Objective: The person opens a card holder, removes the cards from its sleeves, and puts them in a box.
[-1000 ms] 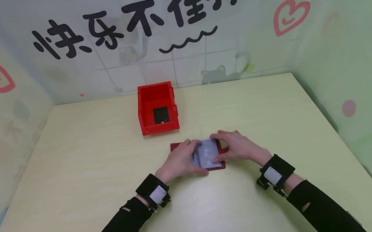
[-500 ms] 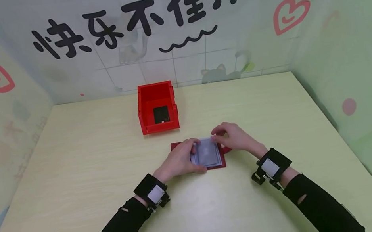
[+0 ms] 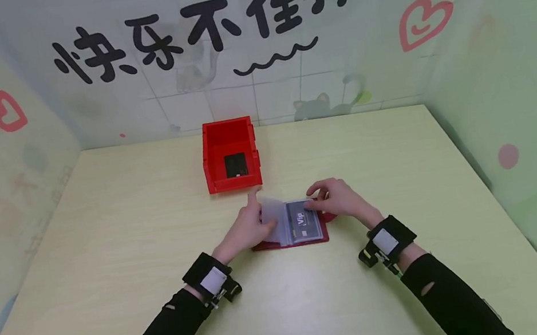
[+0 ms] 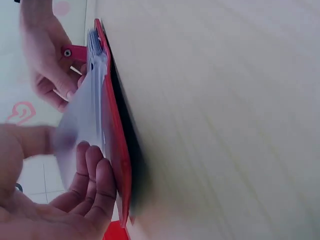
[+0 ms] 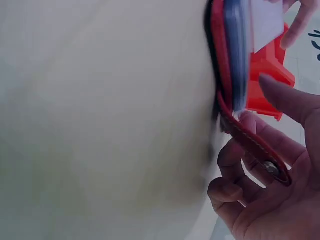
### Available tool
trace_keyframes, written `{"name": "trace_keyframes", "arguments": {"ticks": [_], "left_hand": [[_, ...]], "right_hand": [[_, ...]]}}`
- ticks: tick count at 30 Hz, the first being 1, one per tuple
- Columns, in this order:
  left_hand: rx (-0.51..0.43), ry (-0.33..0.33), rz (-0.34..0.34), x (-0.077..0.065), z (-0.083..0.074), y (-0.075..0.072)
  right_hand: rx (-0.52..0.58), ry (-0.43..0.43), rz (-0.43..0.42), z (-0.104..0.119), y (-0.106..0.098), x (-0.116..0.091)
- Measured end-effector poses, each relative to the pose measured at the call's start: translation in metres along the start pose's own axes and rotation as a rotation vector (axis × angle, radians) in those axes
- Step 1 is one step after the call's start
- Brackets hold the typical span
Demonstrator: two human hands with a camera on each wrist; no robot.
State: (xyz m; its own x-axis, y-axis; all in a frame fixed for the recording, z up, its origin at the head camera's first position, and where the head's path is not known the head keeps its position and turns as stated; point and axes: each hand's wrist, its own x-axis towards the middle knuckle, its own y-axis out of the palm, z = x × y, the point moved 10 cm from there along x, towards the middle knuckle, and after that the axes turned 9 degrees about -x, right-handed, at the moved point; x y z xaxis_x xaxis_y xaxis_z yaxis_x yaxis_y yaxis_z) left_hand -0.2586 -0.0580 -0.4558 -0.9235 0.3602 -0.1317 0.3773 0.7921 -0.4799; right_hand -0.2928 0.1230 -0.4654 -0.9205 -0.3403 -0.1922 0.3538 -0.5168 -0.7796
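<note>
A red card holder [image 3: 318,241] lies spread on the table, its clear plastic sleeves [image 3: 275,210] fanned partway to the left. A dark card [image 3: 303,226] marked "Vip" shows in the right-hand sleeve. My left hand [image 3: 243,229] pinches a turned sleeve between thumb and curled fingers [image 4: 102,185]; the thumb shows blurred through the plastic. At the right edge, my right hand [image 3: 344,202] hovers with thumb and loosely bent fingers apart. Beside that palm sticks out the holder's snap strap [image 5: 255,145].
Behind the card holder stands a red bin [image 3: 234,184] with a flat black item [image 3: 236,165] inside. The pale wooden table [image 3: 290,314] meets printed cloth walls [image 3: 258,99] at the back and both sides.
Sleeves have been turned over to the left, uncovering the dark "Vip" card. My left hand has moved left with them. The right hand has lifted off the lower edge of the sleeves.
</note>
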Motion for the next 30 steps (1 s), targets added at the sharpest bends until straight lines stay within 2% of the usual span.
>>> {"name": "trace_keyframes", "arguments": {"ticks": [4,8,15,18,21,26,30], "left_hand": [[-0.037,-0.049,-0.031,-0.001,0.007,-0.008],[-0.015,-0.073,-0.056,-0.003,0.011,-0.013],[0.118,-0.091,-0.075,0.0,0.015,-0.014],[0.204,-0.077,-0.096,0.003,0.011,-0.015],[0.244,-0.044,-0.088,0.006,0.003,-0.012],[0.179,-0.009,-0.017,0.015,-0.008,0.003],[0.129,-0.021,-0.037,0.021,-0.013,0.008]], "right_hand": [[-0.05,0.004,0.013,-0.003,0.004,0.001],[-0.07,0.015,0.01,-0.002,0.005,0.001],[-0.092,0.016,0.021,-0.001,0.007,0.002],[-0.095,0.019,0.025,-0.002,0.005,0.002],[-0.104,0.017,0.029,-0.001,0.003,0.001],[-0.106,-0.021,0.028,0.012,0.001,-0.001],[-0.095,-0.052,0.072,0.025,0.005,0.0]]}}
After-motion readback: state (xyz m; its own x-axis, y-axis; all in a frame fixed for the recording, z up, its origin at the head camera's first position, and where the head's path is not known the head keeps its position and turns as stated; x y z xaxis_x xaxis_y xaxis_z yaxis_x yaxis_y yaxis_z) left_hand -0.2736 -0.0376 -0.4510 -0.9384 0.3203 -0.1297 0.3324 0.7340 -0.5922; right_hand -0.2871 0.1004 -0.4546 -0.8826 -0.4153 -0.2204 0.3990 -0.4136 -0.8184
